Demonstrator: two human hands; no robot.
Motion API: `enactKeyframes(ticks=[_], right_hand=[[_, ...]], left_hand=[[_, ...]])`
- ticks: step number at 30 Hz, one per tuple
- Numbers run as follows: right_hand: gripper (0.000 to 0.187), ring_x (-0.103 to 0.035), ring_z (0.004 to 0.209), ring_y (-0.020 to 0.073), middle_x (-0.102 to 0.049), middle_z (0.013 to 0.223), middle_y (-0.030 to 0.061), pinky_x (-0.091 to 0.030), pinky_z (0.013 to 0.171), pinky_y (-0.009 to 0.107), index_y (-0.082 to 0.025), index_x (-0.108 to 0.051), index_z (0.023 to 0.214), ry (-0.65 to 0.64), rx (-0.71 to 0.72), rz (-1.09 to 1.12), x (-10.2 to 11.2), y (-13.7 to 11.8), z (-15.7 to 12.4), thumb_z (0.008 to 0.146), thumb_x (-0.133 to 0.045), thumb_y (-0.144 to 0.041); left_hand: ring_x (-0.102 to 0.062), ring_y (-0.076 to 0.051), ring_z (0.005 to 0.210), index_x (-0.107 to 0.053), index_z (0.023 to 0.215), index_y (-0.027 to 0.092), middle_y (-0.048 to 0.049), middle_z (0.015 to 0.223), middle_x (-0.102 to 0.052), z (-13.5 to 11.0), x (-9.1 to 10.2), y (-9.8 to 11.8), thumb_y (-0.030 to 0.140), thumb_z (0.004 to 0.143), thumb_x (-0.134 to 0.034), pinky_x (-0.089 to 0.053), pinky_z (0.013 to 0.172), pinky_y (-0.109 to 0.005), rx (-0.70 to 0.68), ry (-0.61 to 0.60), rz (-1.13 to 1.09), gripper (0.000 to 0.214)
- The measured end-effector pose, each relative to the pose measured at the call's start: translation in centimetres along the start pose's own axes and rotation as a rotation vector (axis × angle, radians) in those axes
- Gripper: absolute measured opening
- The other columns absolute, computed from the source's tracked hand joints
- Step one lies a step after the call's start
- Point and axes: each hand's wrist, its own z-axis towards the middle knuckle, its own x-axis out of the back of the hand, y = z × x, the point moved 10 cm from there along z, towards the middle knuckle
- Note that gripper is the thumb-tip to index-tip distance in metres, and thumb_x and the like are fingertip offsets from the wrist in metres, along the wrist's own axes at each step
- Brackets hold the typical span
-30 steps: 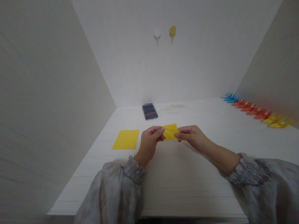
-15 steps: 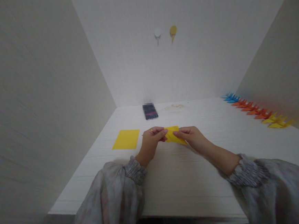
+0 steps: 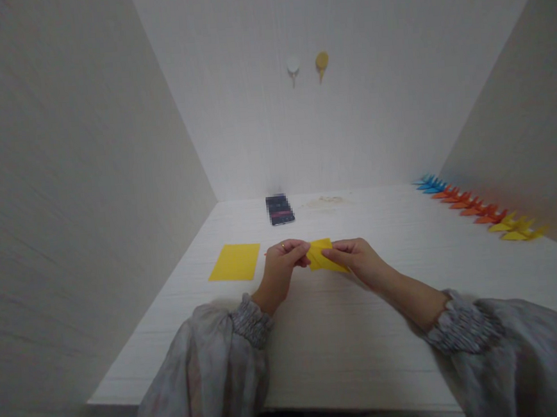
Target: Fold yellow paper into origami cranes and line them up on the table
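A partly folded yellow paper (image 3: 321, 256) hangs just above the white table (image 3: 346, 331), held between both hands. My left hand (image 3: 283, 267) pinches its left end with thumb and fingers closed; a ring shows on one finger. My right hand (image 3: 357, 259) pinches the right side, fingers curled over the paper. Much of the paper is hidden behind the fingers.
A flat yellow paper square (image 3: 235, 262) lies to the left of my hands. A dark phone (image 3: 279, 209) rests further back. Along the right wall runs a row of folded paper figures: blue (image 3: 429, 182), orange (image 3: 471, 207), yellow (image 3: 516, 228). Two hooks (image 3: 306, 66) hang on the back wall.
The yellow paper has been turned and lowered slightly between my fingers; its upper flap now sits flatter and my right hand has shifted a little left over it.
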Motion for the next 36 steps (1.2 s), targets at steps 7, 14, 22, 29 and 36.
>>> enactKeyframes(ticks=[7, 14, 22, 29, 36], right_hand=[[0.026, -0.053, 0.057, 0.0134, -0.06, 0.066, 0.004, -0.04, 0.053, 0.025, -0.015, -0.061, 0.068, -0.016, -0.01, 0.032, -0.3, -0.1, 0.1, 0.067, -0.058, -0.041], [0.036, -0.055, 0.071, 0.0133, -0.056, 0.082, -0.0014, -0.042, 0.063, 0.025, -0.026, -0.045, 0.09, 0.071, 0.283, -0.053, 0.5, -3.4, -0.3, 0.061, -0.066, -0.027], [0.02, -0.049, 0.063, 0.0131, -0.055, 0.074, -0.0011, -0.038, 0.057, 0.025, -0.022, -0.053, 0.077, 0.121, 0.283, -0.357, 1.3, -2.7, 0.1, 0.063, -0.062, -0.032], [0.023, -0.05, 0.061, 0.0136, -0.058, 0.073, -0.0005, -0.037, 0.054, 0.025, -0.021, -0.053, 0.074, 0.105, 0.206, -0.414, 1.3, -1.6, 0.5, 0.058, -0.065, -0.033], [0.017, -0.047, 0.056, 0.0111, -0.055, 0.064, -0.0017, -0.035, 0.052, 0.024, -0.019, -0.052, 0.062, 0.06, 0.151, -0.379, 1.3, -0.7, 0.8, 0.059, -0.064, -0.031]], left_hand=[[-0.049, -0.007, 0.046, -0.058, 0.062, 0.011, -0.0002, 0.05, -0.056, -0.1, 0.0, -0.3, 0.028, 0.063, -0.06, -0.04, 0.049, -0.019, 0.043, 0.011, -0.029, 0.017], [-0.056, -0.009, 0.053, -0.057, 0.064, 0.011, -0.002, 0.057, -0.059, 0.2, 0.7, -0.3, 0.026, 0.063, -0.061, -0.047, 0.053, -0.021, 0.046, 0.102, -0.043, 0.016], [-0.058, -0.01, 0.051, -0.054, 0.067, 0.012, -0.0017, 0.056, -0.06, 0.3, 0.3, -1.1, 0.025, 0.062, -0.061, -0.047, 0.052, -0.021, 0.102, 0.06, -0.071, 0.015], [-0.057, -0.009, 0.052, -0.053, 0.062, 0.012, -0.0021, 0.056, -0.059, 0.2, 0.4, -1.6, 0.022, 0.063, -0.061, -0.046, 0.051, -0.019, 0.126, 0.048, -0.091, 0.012], [-0.057, -0.01, 0.05, -0.052, 0.063, 0.012, -0.0025, 0.054, -0.058, -0.1, -0.1, -2.0, 0.02, 0.062, -0.059, -0.044, 0.05, -0.02, 0.166, 0.0, -0.034, 0.01]])
